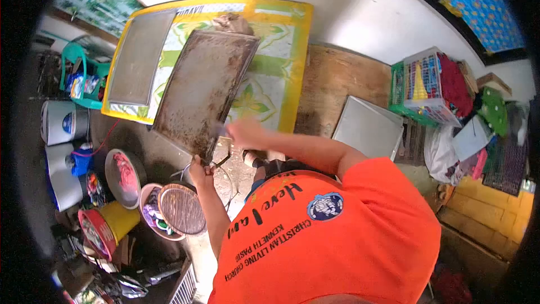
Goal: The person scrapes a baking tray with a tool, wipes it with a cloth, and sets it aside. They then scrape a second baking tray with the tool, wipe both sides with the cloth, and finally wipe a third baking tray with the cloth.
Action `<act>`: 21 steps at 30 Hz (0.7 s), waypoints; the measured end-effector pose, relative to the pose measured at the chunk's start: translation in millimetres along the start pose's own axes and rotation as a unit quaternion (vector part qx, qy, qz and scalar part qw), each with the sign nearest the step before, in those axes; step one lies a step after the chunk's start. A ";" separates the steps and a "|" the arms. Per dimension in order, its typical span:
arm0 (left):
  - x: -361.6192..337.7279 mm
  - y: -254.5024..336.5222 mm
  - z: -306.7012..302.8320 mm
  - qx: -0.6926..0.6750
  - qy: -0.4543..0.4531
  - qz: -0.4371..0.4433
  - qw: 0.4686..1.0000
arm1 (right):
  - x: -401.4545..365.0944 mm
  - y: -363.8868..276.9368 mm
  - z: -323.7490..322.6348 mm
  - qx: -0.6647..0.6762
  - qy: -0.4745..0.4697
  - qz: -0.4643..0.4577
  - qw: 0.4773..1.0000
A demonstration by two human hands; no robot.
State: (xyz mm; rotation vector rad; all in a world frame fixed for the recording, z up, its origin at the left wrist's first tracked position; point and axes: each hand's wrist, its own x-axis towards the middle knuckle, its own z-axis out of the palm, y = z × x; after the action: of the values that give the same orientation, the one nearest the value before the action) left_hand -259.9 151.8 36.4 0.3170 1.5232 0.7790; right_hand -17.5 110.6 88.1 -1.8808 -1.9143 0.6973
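A large flat metal tray (pixel 197 87), spotted with brown rust and with a raised rim, leans over the edge of the table in front of me. My left hand (pixel 199 172) is closed around its near corner. Close over the tray's right edge, my right hand (pixel 246 134) is blurred by motion, its fingers curled round a small greyish thing (pixel 220 130) whose kind I cannot tell. A dark strip (pixel 224 161) sticks out beside my left hand. Behind the tray's far end lies a crumpled brown cloth or bag (pixel 232 23).
Another flat tray (pixel 140 59) lies on the table's yellow-bordered cover (pixel 281 73). At left stand a green chair (pixel 76 56), basins (pixel 125 177) and a round wooden stool top (pixel 183 209). A white panel (pixel 368 129) and a filled crate (pixel 424 87) are at right.
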 end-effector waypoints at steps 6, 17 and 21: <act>0.5 -2.5 -0.9 0.030 0.017 -0.001 0.999 | 29.2 82.7 -43.9 -0.066 0.114 0.084 0.988; 24.3 -34.5 -2.0 -0.001 -0.052 -0.046 0.998 | 15.5 39.8 -7.6 -0.005 -0.014 0.123 0.992; 12.5 -34.8 8.1 0.018 0.012 -0.034 0.999 | 35.4 96.0 -65.3 -0.115 0.093 0.190 0.971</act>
State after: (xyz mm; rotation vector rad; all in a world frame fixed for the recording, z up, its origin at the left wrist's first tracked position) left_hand -244.9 136.6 5.1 0.2825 1.5640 0.7051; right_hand 96.9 150.7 82.4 -2.4004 -1.5895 0.3959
